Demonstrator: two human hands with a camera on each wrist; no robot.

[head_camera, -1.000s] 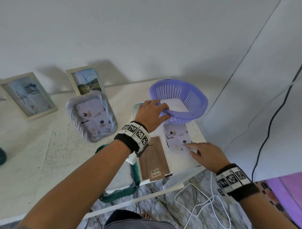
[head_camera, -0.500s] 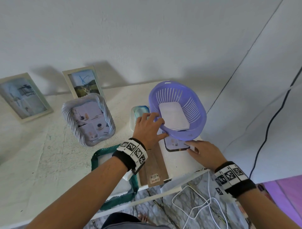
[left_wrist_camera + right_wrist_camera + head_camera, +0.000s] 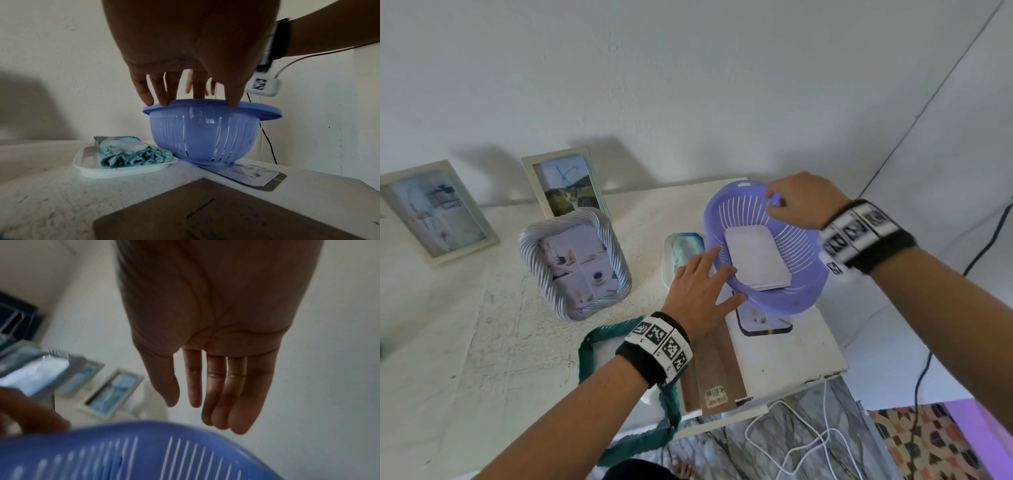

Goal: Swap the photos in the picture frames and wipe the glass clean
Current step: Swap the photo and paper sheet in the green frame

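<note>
Looking down from the head, the left hand lies flat-fingered on the basket rim, photos inside; the right hand hovers over the far rim, empty. At the left wrist, straight fingers press the rim; the cloth waits untouched. At the right wrist, fingers hang straight. The teal frame lies dismantled: swapping seems underway, wiping undone.

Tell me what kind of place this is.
Probably a room in a home, at a white table set against a plain wall. Framed photos lean on that wall, a purple plastic basket holds loose prints, and a folded cloth sits in a small tray.
</note>
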